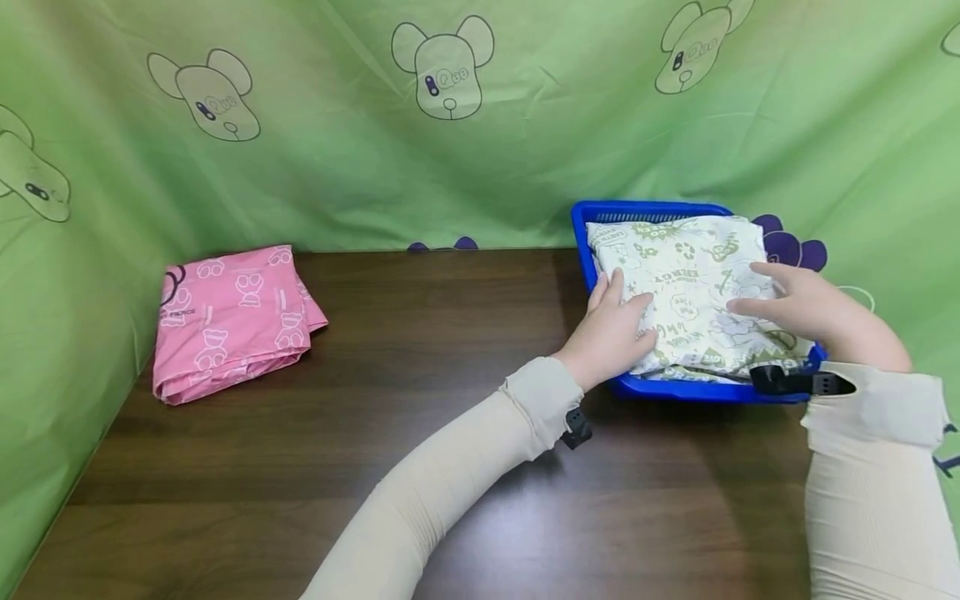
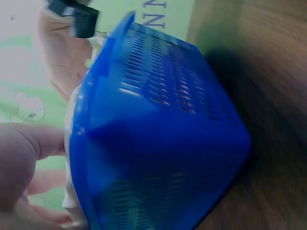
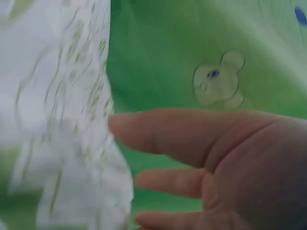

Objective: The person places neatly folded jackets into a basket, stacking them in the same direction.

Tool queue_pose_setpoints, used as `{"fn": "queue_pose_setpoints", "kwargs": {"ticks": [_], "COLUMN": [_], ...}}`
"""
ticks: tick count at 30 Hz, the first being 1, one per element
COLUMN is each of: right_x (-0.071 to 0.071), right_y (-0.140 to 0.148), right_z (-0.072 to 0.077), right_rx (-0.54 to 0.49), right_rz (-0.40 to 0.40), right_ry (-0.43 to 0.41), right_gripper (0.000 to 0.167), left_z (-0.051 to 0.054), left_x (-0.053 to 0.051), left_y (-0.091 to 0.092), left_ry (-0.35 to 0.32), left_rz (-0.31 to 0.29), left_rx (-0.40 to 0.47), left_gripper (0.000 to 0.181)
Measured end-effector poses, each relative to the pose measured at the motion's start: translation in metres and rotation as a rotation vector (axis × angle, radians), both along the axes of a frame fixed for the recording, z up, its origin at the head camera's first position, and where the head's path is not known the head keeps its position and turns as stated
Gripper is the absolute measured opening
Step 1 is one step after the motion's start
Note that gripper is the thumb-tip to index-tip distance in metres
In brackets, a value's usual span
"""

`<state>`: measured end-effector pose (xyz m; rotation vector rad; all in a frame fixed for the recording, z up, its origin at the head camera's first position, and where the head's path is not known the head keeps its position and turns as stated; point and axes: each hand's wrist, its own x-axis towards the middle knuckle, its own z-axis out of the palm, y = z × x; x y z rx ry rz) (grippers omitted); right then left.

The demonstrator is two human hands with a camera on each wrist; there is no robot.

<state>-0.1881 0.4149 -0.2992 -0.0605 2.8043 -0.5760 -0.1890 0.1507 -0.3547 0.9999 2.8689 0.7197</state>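
A folded white cloth with green print [image 1: 682,287] lies in a blue plastic basket [image 1: 675,390] at the right of the table. My left hand [image 1: 606,337] rests on the cloth's left edge, its fingers spread and fairly straight. On the right side, my right hand [image 1: 828,312] touches the cloth with extended thumb and fingers. The left wrist view shows the slotted basket wall [image 2: 158,124] close up, with the left hand [image 2: 19,167] by the rim. In the right wrist view, fingertips of the right hand [image 3: 249,158] meet the cloth's side [image 3: 62,115].
A folded pink cloth with white bear outlines [image 1: 232,321] lies at the left of the brown wooden table [image 1: 435,350]. A green curtain with bear drawings [image 1: 322,142] hangs behind the table and along its sides, close behind the basket.
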Motion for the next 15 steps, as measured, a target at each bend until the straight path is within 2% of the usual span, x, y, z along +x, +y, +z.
{"fn": "queue_pose_setpoints", "kwargs": {"ticks": [4,5,8,12,15], "right_x": [-0.002,-0.003,-0.007,-0.013,-0.015], "right_y": [-0.010,-0.011,-0.011,-0.009,-0.008], "right_z": [-0.002,-0.004,-0.013,-0.024,-0.029], "right_rx": [0.035,0.032,-0.022,-0.085,-0.112], "right_rz": [0.064,0.078,0.086,0.088,0.090], "right_ry": [-0.062,-0.070,-0.102,-0.136,-0.143], "right_gripper": [0.081,0.079,0.076,0.073,0.074], "left_z": [-0.001,-0.002,-0.004,-0.007,-0.010], "left_x": [0.002,0.002,0.001,-0.003,-0.004], "left_y": [-0.001,-0.001,-0.002,-0.003,-0.003], "left_ry": [-0.038,-0.057,-0.050,-0.038,-0.046], "left_rz": [-0.018,-0.017,-0.023,-0.020,-0.018], "left_rx": [-0.113,-0.136,-0.203,-0.251,-0.256], "left_gripper": [0.053,0.055,0.058,0.059,0.058]}}
